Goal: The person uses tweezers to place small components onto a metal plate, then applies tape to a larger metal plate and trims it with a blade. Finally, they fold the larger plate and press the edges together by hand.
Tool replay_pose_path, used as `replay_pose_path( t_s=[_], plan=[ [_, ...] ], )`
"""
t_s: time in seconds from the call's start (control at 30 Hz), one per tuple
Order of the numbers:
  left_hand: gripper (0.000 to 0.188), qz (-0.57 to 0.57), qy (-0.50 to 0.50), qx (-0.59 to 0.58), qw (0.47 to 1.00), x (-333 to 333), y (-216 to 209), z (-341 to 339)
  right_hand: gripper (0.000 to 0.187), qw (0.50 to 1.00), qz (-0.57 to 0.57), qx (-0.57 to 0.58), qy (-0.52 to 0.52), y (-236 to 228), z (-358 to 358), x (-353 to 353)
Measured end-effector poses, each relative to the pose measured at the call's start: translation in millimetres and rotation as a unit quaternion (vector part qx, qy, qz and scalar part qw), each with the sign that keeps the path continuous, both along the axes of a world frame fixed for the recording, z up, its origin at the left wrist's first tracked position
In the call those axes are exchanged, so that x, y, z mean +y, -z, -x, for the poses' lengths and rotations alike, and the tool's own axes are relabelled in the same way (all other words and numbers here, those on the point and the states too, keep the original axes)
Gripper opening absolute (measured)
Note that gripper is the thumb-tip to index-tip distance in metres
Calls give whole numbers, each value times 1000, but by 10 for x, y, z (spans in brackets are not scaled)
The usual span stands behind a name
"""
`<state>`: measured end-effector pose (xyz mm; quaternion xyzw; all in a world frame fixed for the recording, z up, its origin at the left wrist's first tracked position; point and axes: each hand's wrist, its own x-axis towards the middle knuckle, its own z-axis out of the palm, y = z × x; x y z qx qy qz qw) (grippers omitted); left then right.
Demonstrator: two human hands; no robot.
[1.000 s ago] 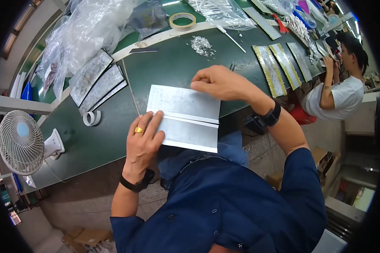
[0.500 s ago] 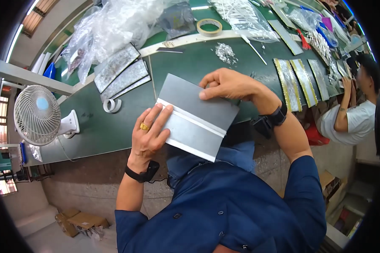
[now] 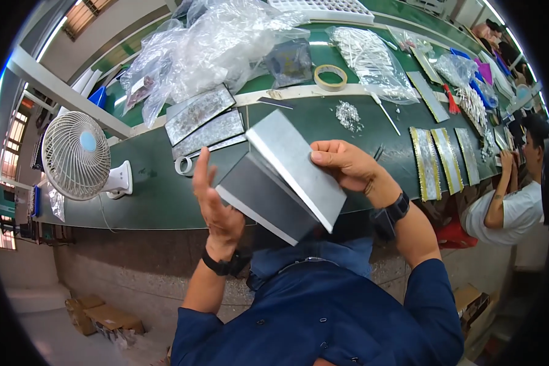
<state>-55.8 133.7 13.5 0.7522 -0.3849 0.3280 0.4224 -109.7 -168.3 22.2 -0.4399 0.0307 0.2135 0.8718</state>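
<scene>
Two flat grey rectangular sheets, each with a white strip along one long edge, are fanned apart in front of me. My right hand (image 3: 346,163) pinches the lighter upper sheet (image 3: 299,161) at its right side, thumb on top and fingers beneath. Below and left of it is the darker lower sheet (image 3: 259,198), tilted and partly covered by the upper one. My left hand (image 3: 216,204) is beside the lower sheet's left corner, fingers stretched upward and apart. The sheet's edge seems to rest against this hand near the thumb; the contact is partly hidden.
On the green table (image 3: 158,183) stand a white fan (image 3: 79,158), speckled grey plates (image 3: 201,116) and a white tape roll (image 3: 183,165). Beyond lie plastic bags (image 3: 213,43), a tan tape roll (image 3: 330,77), small whitish bits (image 3: 348,116) and yellow-edged strips (image 3: 425,163). A co-worker (image 3: 506,207) sits at right.
The sheets lay overlapped with my left fingers pressed on them; now they are fanned apart and tilted. My left fingers have lifted off, and my right hand has moved down to the upper sheet's right edge.
</scene>
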Motion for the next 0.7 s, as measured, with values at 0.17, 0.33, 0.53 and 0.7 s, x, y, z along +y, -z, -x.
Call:
replay_pose_path(
  t_s=[0.17, 0.33, 0.53, 0.7],
  plan=[
    [58, 284, 65, 463, 837, -153, 430, -17, 17, 994, -6, 32, 106, -131, -133, 332],
    [94, 460, 237, 685, 513, -112, 293, -186, 17, 989, -25, 18, 142, 180, -274, 348],
    [85, 319, 55, 618, 716, -77, 230, -5, 21, 983, 36, 14, 182, 18, -450, 315],
    [78, 407, 90, 566, 711, 348, 193, 166, 22, 979, 152, -43, 125, -59, -1064, 301]
  ],
)
